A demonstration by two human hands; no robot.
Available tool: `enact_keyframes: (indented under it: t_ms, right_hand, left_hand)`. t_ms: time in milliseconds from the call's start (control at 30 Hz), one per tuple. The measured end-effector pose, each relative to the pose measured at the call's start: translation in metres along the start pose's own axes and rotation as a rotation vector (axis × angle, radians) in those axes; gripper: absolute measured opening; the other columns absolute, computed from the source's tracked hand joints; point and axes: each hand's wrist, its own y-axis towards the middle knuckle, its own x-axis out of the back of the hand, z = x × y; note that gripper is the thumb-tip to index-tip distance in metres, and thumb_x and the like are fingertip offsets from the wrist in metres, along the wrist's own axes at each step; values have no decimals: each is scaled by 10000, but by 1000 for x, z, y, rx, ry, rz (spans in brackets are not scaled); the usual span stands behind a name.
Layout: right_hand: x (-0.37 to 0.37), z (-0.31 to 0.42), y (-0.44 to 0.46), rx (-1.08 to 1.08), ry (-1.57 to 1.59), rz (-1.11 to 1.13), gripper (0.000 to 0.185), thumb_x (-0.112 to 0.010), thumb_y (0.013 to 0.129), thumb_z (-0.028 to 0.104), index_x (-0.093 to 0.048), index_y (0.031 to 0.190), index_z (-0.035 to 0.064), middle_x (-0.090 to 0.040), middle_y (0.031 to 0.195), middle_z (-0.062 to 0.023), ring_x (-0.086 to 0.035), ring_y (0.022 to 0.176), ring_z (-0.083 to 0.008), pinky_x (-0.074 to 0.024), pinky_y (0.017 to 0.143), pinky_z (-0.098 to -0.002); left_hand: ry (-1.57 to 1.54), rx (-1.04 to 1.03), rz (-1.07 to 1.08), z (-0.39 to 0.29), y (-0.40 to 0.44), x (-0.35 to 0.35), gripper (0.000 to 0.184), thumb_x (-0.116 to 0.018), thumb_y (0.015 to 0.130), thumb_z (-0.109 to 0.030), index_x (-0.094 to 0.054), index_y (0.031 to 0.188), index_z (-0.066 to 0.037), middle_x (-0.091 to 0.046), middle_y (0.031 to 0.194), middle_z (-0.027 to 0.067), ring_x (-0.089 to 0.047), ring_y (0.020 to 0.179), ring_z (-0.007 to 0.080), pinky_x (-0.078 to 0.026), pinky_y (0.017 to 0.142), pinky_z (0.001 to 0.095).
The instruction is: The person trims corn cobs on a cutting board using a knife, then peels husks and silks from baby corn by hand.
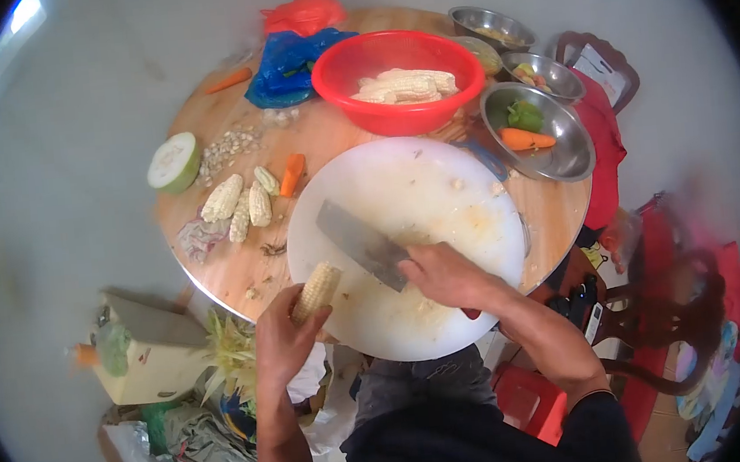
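Observation:
My left hand (287, 333) is closed around a pale corn cob (318, 290) at the left edge of the round white cutting board (435, 172). In my right hand (449, 274) is a cleaver (358, 243), its broad blade lying over the board and pointing up and left. The end of its red handle shows below my palm. Small crumbs and wet stains mark the board. Left of it on the table lie several shorter corn pieces (225, 200) and a carrot piece (292, 174).
A red basin (404, 118) of corn cobs stands behind the board. Metal bowls (570, 147) with vegetables line the right side. A cut gourd (173, 164), garlic cloves (230, 144) and a blue bag (286, 71) sit on the wooden table (201, 263). Corn husks (233, 353) lie below, at left.

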Motion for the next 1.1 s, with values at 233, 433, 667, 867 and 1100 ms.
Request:
enact_keyframes:
  t_ms: [233, 433, 667, 867, 1100]
  right_hand:
    - [51, -15, -43, 96, 15, -284, 231, -568, 989, 186, -668, 1064, -8, -651, 743, -213, -638, 633, -420, -523, 580, -473]
    - [40, -13, -62, 124, -493, -468, 262, -689, 929, 225, -715, 1125, 53, -623, 746, -177, -686, 709, -362, -535, 588, -453]
    - [26, -41, -60, 79, -617, -442, 369, -759, 878, 270, -690, 1169, 53, -638, 921, -159, -695, 764, -331, -541, 607, -453]
    - [19, -21, -72, 177, -583, -444, 512, -818, 829, 235, -627, 1255, 24, -604, 1103, -188, -628, 1084, -351, -533, 893, -470]
    - [-11, 37, -73, 242, 167, -84, 830, -824, 837, 281, -397, 1488, -5, -538, 1402, -248, -543, 1287, -435, -453, 1078, -475]
  left_hand:
    - [-1110, 83, 375, 2, -17, 10, 710, -671, 962, -162, -321, 1555, 13, -591, 1332, 179, -637, 1141, 304, -540, 951, 446]
    - [-1428, -24, 481, -8, -13, -9, 743, -691, 958, -300, -332, 1544, -18, -616, 1218, 174, -651, 1075, 291, -557, 899, 454]
    - [-1383, -37, 434, -15, -10, -33, 809, -767, 878, -406, -402, 1487, -18, -623, 1168, 149, -648, 1041, 270, -533, 909, 410]
    - [-1443, -59, 470, -44, -13, -46, 809, -851, 796, -399, -480, 1408, -21, -626, 1188, 137, -622, 1103, 268, -489, 981, 410]
    - [-1281, -276, 413, -59, -17, -68, 753, -833, 858, -192, -431, 1463, 4, -548, 1384, 113, -506, 1310, 207, -384, 1122, 368]
